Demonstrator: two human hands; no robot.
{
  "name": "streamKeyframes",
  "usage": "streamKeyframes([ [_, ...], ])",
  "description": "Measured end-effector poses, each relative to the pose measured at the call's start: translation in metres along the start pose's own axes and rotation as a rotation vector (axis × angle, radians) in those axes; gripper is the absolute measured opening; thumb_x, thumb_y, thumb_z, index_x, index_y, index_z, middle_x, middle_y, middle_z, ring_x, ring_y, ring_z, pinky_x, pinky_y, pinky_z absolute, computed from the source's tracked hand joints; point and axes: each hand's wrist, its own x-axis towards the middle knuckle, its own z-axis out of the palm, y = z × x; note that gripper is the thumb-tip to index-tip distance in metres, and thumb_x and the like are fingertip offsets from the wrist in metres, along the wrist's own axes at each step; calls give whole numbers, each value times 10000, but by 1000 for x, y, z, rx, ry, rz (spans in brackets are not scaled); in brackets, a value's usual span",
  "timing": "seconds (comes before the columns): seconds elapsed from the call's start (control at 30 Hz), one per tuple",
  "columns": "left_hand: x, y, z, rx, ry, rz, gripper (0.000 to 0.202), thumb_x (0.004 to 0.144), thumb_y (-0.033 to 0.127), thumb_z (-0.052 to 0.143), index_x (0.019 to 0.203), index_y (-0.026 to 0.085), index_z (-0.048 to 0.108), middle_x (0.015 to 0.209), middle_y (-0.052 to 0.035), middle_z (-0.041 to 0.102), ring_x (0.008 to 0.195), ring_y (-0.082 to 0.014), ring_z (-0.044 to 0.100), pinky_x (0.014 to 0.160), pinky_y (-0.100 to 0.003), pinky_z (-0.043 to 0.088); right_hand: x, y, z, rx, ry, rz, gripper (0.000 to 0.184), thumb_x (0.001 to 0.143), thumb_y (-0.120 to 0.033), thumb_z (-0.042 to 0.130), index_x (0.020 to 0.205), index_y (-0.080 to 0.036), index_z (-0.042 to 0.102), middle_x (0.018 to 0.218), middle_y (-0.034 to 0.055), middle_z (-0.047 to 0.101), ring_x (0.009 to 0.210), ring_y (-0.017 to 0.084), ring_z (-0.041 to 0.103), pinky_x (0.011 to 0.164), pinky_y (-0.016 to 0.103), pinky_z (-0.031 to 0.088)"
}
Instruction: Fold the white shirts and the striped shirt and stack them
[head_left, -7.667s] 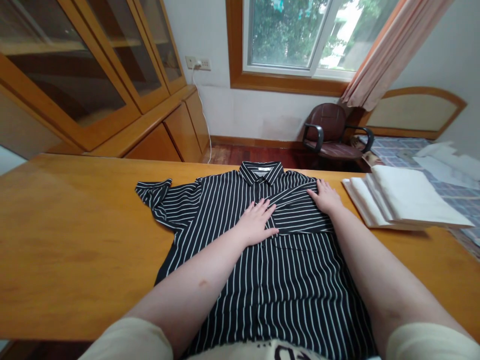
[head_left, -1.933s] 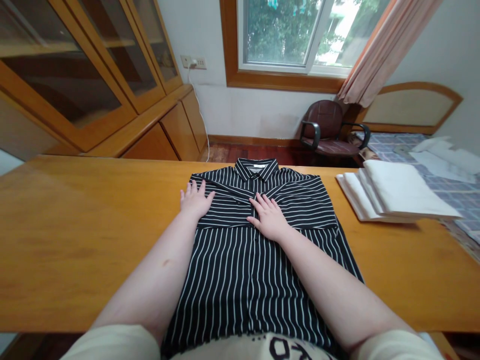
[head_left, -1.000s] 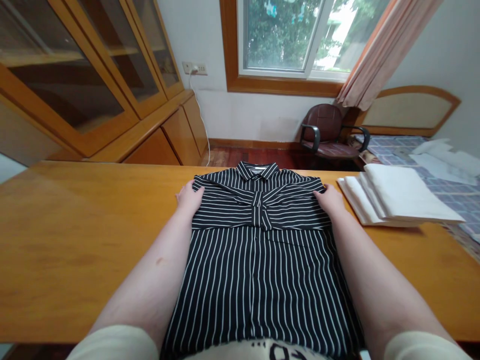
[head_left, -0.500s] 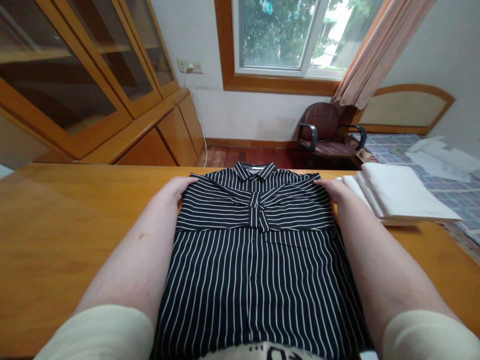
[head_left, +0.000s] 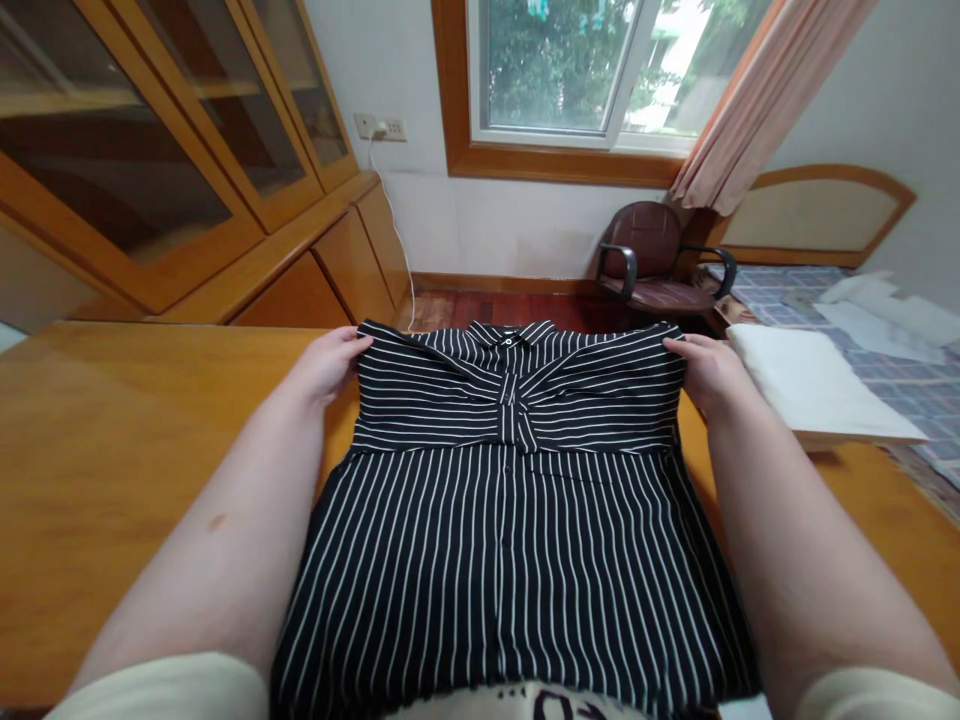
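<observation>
Only the head view here, and straight to the middle of the clock: a black-and-white striped shirt [head_left: 510, 540] lies front up on the wooden table [head_left: 150, 500], collar at 12, sleeves folded inward so they cross over the chest and meet at the button line. Left hand [head_left: 330, 368] at 10 o'clock, and that's a firm pinch on the shirt's upper corner, thumb on top! Right hand [head_left: 705, 370] at 2, same grip on the opposite corner, fabric stretched between the two. Now the containers: up towards 10 and 11 stands a glass-doored cabinet [head_left: 259, 235], shelves behind the panes, the inside too dim to make out, with solid shut doors [head_left: 345, 258] below hiding whatever they hold. Around the table, a power outlet [head_left: 380, 127] on the wall at 11, a white cord [head_left: 395, 225] trailing down from it; the window [head_left: 555, 70] just past 12; a pink curtain [head_left: 765, 110] and a maroon armchair [head_left: 643, 240] both at 1; a bed [head_left: 787, 285] at 2, crumpled white material [head_left: 889, 315] on its checked cover. And between 2 and 3, a white folded stack [head_left: 817, 385] sits on the table right beside the right hand, which with its wrist blocks the stack's near-left part.
</observation>
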Motion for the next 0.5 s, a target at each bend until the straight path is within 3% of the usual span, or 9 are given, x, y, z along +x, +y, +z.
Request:
streamKeyframes([
  [0.1,-25,13,-9,-48,-95,49,201,726,202,634,913,132,616,770,-27,669,716,-144,623,659,-238,507,-26,-15,-5,40,-50,-31,157,621,-280,712,727,-204,623,644,-6,642,606,150,608,564,255,470],
  [0.3,-68,31,-29,-106,-32,106,154,684,225,677,823,174,633,745,-3,659,667,-119,592,606,-193,494,-73,-48,-15,46,-64,-62,106,635,-287,681,679,-248,593,723,28,658,677,191,625,579,300,512],
  [0.4,-85,25,-43,-45,-10,32,176,640,262,698,800,197,662,740,2,660,642,-115,577,587,-190,487,-90,-48,-29,6,-41,-2,80,636,-284,678,664,-259,607,703,29,642,637,176,610,539,283,498],
  [0.5,-101,4,-51,67,-69,-116,220,583,320,727,773,221,675,737,2,664,657,-140,587,594,-223,489,-105,-31,-42,-30,-45,123,91,600,-290,694,652,-254,628,652,17,622,560,147,571,479,254,459],
])
